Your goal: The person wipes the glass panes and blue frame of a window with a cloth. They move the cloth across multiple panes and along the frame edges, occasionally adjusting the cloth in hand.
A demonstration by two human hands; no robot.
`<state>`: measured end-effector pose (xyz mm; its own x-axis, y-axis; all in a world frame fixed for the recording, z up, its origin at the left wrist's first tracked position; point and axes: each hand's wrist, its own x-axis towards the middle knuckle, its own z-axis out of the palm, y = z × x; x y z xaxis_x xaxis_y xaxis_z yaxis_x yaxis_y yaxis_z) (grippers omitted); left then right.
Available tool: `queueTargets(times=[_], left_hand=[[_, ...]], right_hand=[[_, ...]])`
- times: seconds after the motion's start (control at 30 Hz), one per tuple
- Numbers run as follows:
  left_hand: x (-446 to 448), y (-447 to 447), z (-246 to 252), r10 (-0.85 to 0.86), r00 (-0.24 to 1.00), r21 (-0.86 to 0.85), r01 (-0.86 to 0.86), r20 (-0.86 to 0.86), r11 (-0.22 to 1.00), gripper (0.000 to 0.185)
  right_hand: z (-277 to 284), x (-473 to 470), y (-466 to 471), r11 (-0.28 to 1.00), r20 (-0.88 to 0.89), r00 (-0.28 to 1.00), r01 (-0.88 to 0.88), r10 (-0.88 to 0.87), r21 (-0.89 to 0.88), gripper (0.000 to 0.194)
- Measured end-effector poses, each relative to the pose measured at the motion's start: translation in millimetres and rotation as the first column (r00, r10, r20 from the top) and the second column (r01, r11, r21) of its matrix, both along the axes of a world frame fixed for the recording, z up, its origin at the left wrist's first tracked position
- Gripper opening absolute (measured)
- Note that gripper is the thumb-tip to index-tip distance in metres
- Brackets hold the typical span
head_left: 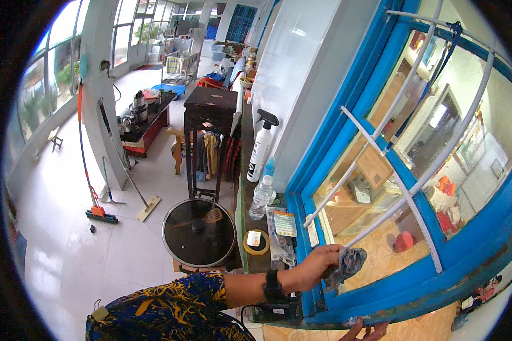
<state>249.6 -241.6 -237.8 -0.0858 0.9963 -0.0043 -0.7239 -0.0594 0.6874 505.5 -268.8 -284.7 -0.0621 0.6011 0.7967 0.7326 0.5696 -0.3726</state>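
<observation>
My left hand (322,265), with a black watch on its wrist, pinches a crumpled grey cloth (352,261). The cloth is at the lower end of a curved, light grey metal bar (394,208) on a blue window frame (369,294). Several such bars cross the glass panes. At the bottom, the fingers of my right hand (369,331) curl against the frame's worn edge; the rest of that hand is out of view. A small framed board (373,167) shows among the bars, and a dark blue strap (424,91) hangs from an upper bar.
Beside the window, a narrow ledge holds a white spray bottle (260,149), a clear plastic bottle (261,199), a tape roll (262,249) and printed papers (283,223). A round glass lid (199,232) lies below a tall dark stand (209,102). A broom (102,215) and mop lean on a pillar.
</observation>
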Motion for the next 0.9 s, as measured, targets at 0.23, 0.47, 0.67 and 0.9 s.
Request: queueTargets(times=[0.23,0.47,0.67,0.9], left_hand=[[-32.8,-1.6,-11.1,-0.013,0.995,0.005,0.012,0.099,1.000,0.039],[-33.8,1.2,-27.1,0.098,0.986,0.037,-0.104,0.134,0.994,0.035],[-24.2,13.1,-13.8,0.331,0.933,0.106,-0.318,-0.141,0.942,0.050],[-20.3,88.2,40.0,0.461,0.806,0.449,-0.279,-0.370,0.849,0.051]], right_hand=[[2.0,-10.7,2.8,0.978,-0.284,0.959,-0.036,-0.024,-0.203,0.065],[1.7,-8.9,-3.7,0.990,-0.229,0.973,-0.068,0.039,-0.123,0.058],[-0.9,-15.6,-2.5,0.993,-0.240,0.970,-0.052,0.024,-0.111,0.061],[1.1,-17.6,-3.5,0.989,-0.251,0.967,-0.065,0.030,-0.130,0.057]])
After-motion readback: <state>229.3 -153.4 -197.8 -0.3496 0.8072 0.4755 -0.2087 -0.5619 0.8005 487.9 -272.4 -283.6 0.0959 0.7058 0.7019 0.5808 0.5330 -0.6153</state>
